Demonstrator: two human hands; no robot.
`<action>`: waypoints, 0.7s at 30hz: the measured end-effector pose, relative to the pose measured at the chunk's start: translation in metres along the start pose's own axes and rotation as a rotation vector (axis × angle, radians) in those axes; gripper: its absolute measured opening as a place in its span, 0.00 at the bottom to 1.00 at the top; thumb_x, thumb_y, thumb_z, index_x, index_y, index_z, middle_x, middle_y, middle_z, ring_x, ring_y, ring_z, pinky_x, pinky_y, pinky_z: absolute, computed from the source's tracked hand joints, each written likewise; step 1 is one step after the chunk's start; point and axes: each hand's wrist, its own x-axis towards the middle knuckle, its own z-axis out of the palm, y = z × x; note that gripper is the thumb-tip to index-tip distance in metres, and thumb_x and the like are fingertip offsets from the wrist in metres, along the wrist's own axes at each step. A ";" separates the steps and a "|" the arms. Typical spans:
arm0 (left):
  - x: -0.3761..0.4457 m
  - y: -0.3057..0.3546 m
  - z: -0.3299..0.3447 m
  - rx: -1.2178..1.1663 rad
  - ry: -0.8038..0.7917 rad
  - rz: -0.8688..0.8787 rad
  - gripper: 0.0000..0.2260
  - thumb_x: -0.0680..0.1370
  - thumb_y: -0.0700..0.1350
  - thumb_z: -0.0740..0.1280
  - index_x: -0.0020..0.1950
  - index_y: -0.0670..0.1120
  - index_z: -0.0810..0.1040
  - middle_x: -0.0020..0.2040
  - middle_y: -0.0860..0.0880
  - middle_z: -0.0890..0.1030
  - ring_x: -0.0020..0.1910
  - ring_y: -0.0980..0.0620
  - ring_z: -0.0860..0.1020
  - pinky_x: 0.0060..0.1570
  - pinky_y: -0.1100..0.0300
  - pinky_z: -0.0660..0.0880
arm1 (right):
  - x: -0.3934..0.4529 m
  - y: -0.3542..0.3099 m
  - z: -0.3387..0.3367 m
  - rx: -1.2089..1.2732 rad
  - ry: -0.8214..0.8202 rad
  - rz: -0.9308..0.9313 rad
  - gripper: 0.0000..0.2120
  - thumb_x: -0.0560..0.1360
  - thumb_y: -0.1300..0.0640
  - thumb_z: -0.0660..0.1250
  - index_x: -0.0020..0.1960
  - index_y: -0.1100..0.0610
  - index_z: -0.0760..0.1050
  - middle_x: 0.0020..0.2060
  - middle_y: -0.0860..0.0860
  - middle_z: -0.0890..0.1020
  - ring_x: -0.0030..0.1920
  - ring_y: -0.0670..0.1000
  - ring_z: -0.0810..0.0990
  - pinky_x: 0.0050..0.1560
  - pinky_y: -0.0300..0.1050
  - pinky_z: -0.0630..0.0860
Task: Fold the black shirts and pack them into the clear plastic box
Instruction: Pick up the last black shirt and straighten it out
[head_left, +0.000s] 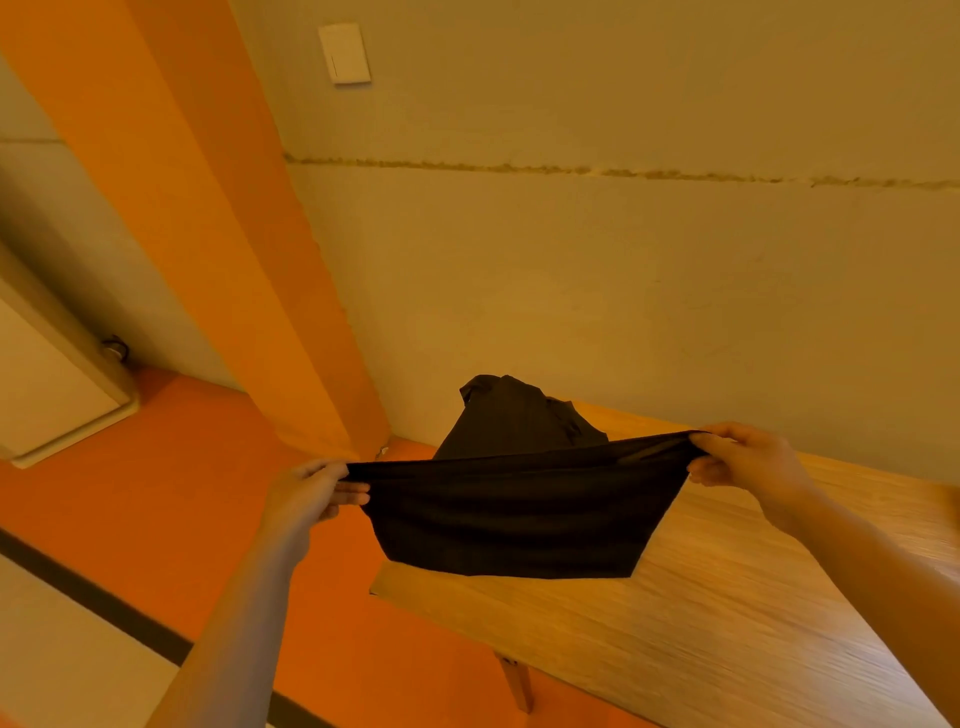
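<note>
A black shirt hangs stretched between my two hands above the left end of the wooden table. My left hand pinches its left upper corner, out past the table's edge. My right hand grips the right upper corner over the tabletop. The shirt's lower edge hangs down close to the table surface. Behind it, a heap of more black shirts lies at the table's far left corner. The clear plastic box is not in view.
A beige wall runs right behind the table. An orange pillar stands to the left, above the orange floor. A white cabinet sits at the far left. One table leg shows below the front edge.
</note>
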 end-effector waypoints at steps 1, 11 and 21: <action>0.000 0.000 -0.003 -0.009 -0.026 -0.003 0.04 0.81 0.39 0.64 0.49 0.44 0.78 0.44 0.41 0.83 0.43 0.43 0.82 0.46 0.43 0.74 | 0.000 0.000 -0.002 0.074 -0.055 0.022 0.06 0.78 0.61 0.65 0.52 0.62 0.78 0.38 0.61 0.84 0.38 0.55 0.85 0.37 0.42 0.82; 0.016 -0.011 -0.047 0.187 -0.239 0.090 0.08 0.76 0.41 0.69 0.55 0.41 0.81 0.47 0.44 0.84 0.38 0.43 0.80 0.40 0.52 0.75 | 0.009 0.002 -0.017 0.108 -0.310 -0.068 0.44 0.49 0.41 0.84 0.57 0.65 0.77 0.49 0.63 0.84 0.52 0.57 0.83 0.49 0.44 0.81; 0.020 0.008 -0.041 0.313 -0.075 0.368 0.12 0.78 0.48 0.67 0.39 0.42 0.79 0.30 0.43 0.69 0.29 0.47 0.64 0.34 0.50 0.64 | 0.016 -0.024 0.000 0.022 -0.057 -0.255 0.11 0.69 0.49 0.73 0.47 0.55 0.83 0.47 0.54 0.84 0.46 0.52 0.82 0.48 0.41 0.78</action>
